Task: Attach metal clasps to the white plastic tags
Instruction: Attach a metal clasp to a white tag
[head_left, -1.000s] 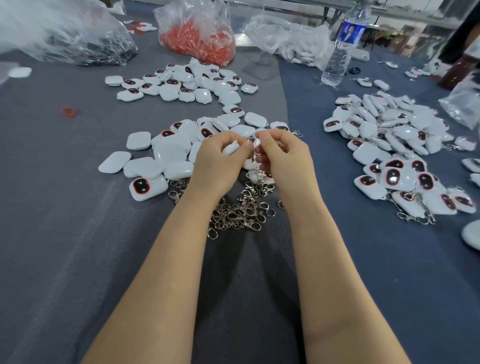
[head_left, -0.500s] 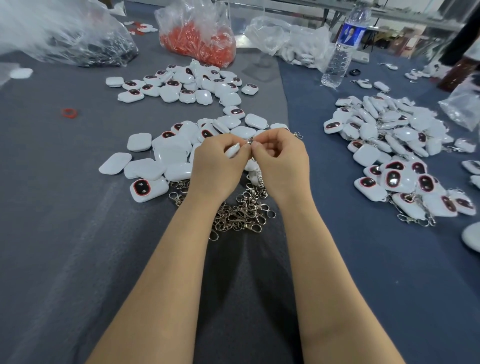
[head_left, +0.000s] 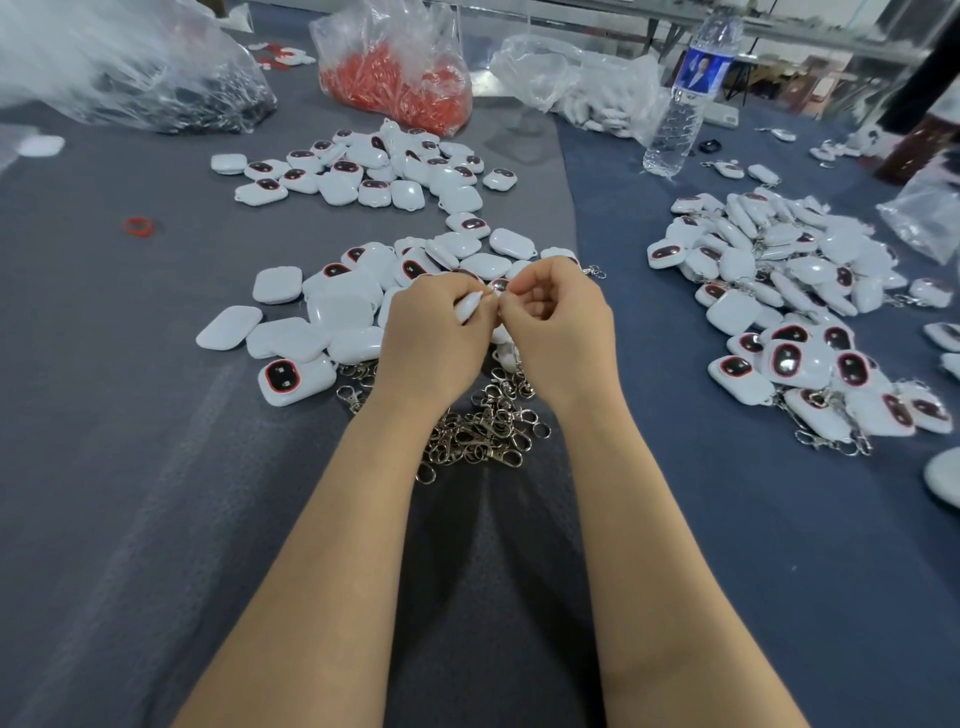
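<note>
One glossy white rounded tag (head_left: 470, 307) gripped by left hand (head_left: 431, 338); right hand (head_left: 558, 332) pinches silver clasp (head_left: 500, 285).

The left hand (head_left: 431, 338) and right hand (head_left: 558, 332) meet over the middle of the bench (head_left: 130, 467). Between them a tag (head_left: 470, 306) touches a clasp (head_left: 498, 285). A heap of clasps (head_left: 478, 426) lies under the wrists. Near tags (head_left: 332, 312) lie left of the hands and just behind them. Far tags (head_left: 384, 166) lie farther back, and right tags (head_left: 779, 291) lie well off to the right. Three bags (head_left: 395, 78) and a bottle (head_left: 685, 104) stand along the back. A ring (head_left: 138, 227) lies alone, far left.
</note>
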